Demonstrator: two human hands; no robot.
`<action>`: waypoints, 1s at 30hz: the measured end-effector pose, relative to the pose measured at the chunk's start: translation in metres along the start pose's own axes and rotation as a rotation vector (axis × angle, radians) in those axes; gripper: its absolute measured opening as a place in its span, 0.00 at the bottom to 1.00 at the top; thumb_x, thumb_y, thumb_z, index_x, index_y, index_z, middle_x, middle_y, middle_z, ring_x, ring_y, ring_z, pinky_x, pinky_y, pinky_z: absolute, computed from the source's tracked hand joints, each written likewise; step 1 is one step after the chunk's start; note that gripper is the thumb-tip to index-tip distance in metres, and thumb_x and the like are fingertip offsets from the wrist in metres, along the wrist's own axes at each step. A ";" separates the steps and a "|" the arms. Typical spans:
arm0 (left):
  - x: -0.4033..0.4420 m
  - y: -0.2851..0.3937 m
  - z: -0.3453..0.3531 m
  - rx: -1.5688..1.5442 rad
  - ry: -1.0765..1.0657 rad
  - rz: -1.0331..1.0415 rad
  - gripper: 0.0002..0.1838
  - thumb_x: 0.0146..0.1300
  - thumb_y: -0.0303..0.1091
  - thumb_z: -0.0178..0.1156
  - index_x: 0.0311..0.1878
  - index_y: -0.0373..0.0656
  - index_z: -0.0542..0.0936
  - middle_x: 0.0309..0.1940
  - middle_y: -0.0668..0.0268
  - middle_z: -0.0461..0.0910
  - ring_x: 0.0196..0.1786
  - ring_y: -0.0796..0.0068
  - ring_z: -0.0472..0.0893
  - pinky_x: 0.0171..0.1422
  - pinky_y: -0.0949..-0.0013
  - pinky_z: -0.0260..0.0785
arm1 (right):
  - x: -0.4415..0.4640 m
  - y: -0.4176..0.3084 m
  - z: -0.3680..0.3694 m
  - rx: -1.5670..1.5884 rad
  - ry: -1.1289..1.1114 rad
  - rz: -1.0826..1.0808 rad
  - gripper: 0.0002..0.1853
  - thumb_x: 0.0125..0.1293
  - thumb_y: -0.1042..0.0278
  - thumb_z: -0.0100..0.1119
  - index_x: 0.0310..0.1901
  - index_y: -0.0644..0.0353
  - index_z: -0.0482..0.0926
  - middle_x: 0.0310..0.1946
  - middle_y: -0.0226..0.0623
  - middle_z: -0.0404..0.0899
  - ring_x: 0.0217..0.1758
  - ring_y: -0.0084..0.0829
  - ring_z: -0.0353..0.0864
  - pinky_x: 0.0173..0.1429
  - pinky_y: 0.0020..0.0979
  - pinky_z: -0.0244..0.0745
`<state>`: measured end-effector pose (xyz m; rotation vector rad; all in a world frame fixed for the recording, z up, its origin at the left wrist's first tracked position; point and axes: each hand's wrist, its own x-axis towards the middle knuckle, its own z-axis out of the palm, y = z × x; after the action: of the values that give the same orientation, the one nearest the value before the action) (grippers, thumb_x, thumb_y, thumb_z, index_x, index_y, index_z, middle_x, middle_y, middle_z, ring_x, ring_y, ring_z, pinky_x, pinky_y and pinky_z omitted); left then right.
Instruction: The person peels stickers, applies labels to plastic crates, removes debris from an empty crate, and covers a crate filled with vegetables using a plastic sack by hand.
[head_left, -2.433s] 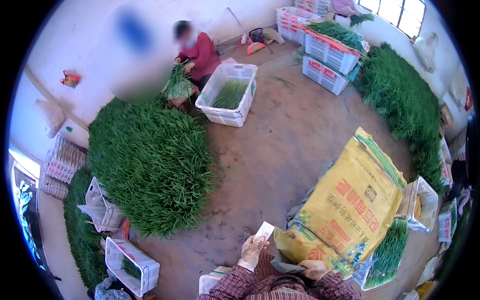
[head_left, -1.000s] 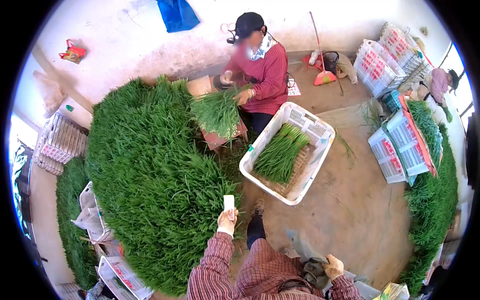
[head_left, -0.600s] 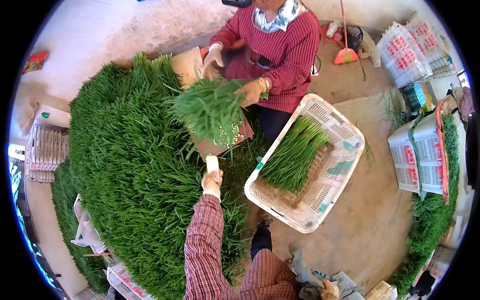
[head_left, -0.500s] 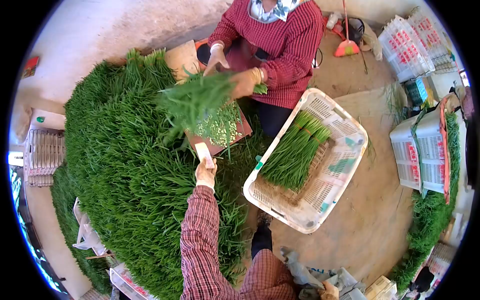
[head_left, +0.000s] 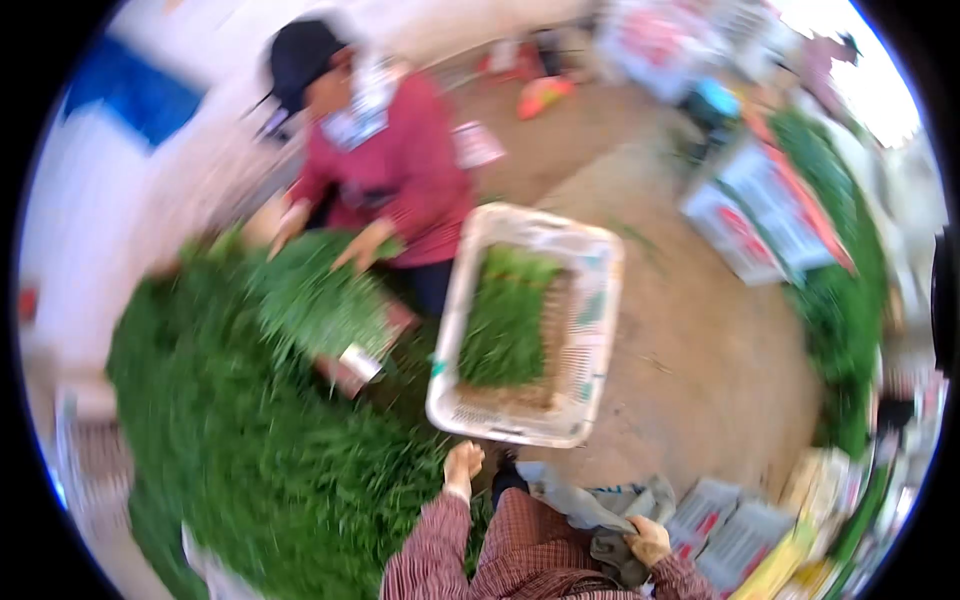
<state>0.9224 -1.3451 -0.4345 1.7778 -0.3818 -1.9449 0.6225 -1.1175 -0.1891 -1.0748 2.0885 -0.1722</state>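
Note:
My left hand (head_left: 463, 466) is below the near corner of the white plastic crate (head_left: 603, 345). Its fingers look curled with nothing seen in them, though the view is blurred. My right hand (head_left: 650, 540) grips the edge of a grey, cloth-like sheet (head_left: 570, 505) across my lap. Inside the crate lies a bundle of long green stalks (head_left: 508, 315), tied near its pale end. A small white block (head_left: 360, 362) lies on the reddish board (head_left: 345, 378), at the edge of another spread of greens (head_left: 315, 290).
Across from me a person in a red top (head_left: 405, 170) has both hands on the greens. A large heap of greens (head_left: 230, 430) fills the left. Another white crate (head_left: 750, 210) stands at the right beside more greens. Grey crates (head_left: 725, 530) are near my right hand.
My left hand has let go of the white block and drawn back toward me. The view has swung to the right. The other person's greens are now lowered onto the board.

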 end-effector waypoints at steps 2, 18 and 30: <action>-0.056 -0.011 0.049 0.214 -0.328 -0.010 0.33 0.69 0.55 0.56 0.68 0.43 0.67 0.61 0.59 0.76 0.61 0.63 0.77 0.63 0.59 0.70 | -0.019 -0.008 -0.012 0.080 0.016 0.032 0.17 0.57 0.67 0.64 0.50 0.52 0.80 0.41 0.43 0.83 0.47 0.46 0.82 0.50 0.39 0.77; -0.404 -0.238 0.258 0.909 -1.460 0.257 0.41 0.58 0.39 0.73 0.70 0.34 0.64 0.64 0.57 0.71 0.64 0.63 0.71 0.70 0.62 0.63 | -0.279 0.189 -0.056 1.312 0.874 0.018 0.17 0.72 0.69 0.59 0.60 0.55 0.76 0.52 0.32 0.81 0.57 0.23 0.77 0.63 0.26 0.71; -0.487 -0.222 0.404 1.326 -1.590 0.191 0.25 0.63 0.39 0.66 0.58 0.36 0.74 0.46 0.65 0.78 0.46 0.70 0.75 0.52 0.64 0.69 | -0.336 0.244 -0.088 0.999 0.726 0.261 0.27 0.63 0.68 0.60 0.66 0.49 0.71 0.57 0.43 0.79 0.61 0.43 0.78 0.63 0.36 0.72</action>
<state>0.5118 -0.9492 -0.0819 -0.0761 -2.5660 -2.6549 0.5247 -0.7316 -0.0416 -0.1051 2.2242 -1.4630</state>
